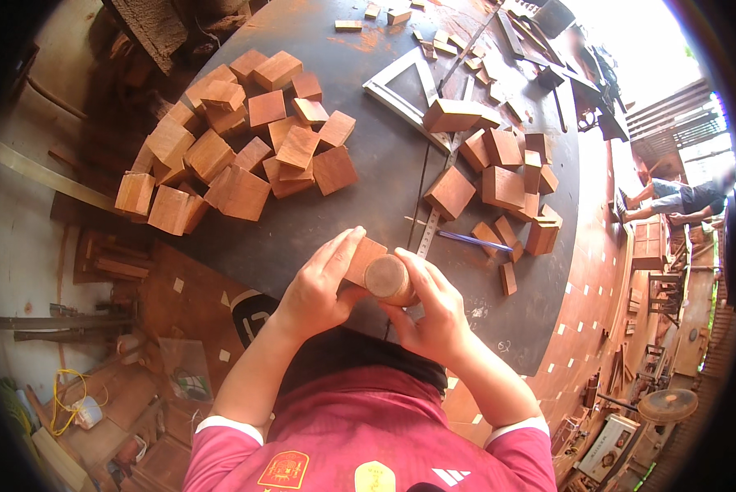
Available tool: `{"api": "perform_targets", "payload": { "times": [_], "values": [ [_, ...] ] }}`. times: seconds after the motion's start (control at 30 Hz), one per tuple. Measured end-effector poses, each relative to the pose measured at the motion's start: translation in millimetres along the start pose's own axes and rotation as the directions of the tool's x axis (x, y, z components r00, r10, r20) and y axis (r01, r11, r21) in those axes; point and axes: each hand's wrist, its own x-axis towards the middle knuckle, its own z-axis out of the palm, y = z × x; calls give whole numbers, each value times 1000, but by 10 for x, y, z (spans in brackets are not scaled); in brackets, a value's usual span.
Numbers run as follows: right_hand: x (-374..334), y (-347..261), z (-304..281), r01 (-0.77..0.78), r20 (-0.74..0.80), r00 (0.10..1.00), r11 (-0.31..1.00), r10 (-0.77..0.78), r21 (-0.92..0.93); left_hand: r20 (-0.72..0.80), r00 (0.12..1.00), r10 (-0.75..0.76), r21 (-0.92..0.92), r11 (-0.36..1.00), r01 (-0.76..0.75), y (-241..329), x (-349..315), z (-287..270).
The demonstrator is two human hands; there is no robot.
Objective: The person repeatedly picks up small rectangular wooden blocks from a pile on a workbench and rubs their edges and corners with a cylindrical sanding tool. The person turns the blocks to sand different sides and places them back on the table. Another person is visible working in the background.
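Note:
Both my hands are close together over the near edge of the dark table (302, 238). My left hand (321, 283) is closed on a reddish wooden block (366, 256), its fingers along the block's left side. In my right hand (428, 299) is a round wooden piece (387, 277), seen end-on with a pale flat face, the fingers wrapped round its right side. The round piece overlaps the block in view; whether the two touch, I cannot tell. Just beyond my right hand lie a steel ruler (428, 235) and a blue pen (472, 240).
A heap of wooden blocks (241, 190) covers the table's left side. More blocks (503, 187) stand at the right, near a metal triangular square (409, 92). Small offcuts (348, 26) and metal tools (557, 74) lie farther back. Another person (680, 198) is far off at the right.

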Motion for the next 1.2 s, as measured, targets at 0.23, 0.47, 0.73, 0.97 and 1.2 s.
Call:
{"api": "perform_targets", "payload": {
  "times": [0.23,0.47,0.73,0.97,1.2],
  "values": [
    [60,111,46,-42,-129,991,998,37,-41,-4,1000,-5,22,1000,5,31,2,15],
    [17,-31,2,0,-36,999,1000,0,-2,-12,1000,-6,18,1000,6,9,-5,22],
    [-8,33,86,35,-125,991,998,-40,-45,-9,999,33,25,999,-33,-30,4,48],
    [256,215,23,-130,-146,981,991,131,13,-4,999,36,38,999,-36,2,26,13],
    [-58,110,23,-17,-85,996,1000,15,-26,3,1000,8,29,1000,-8,1,8,22]
  ]
}}
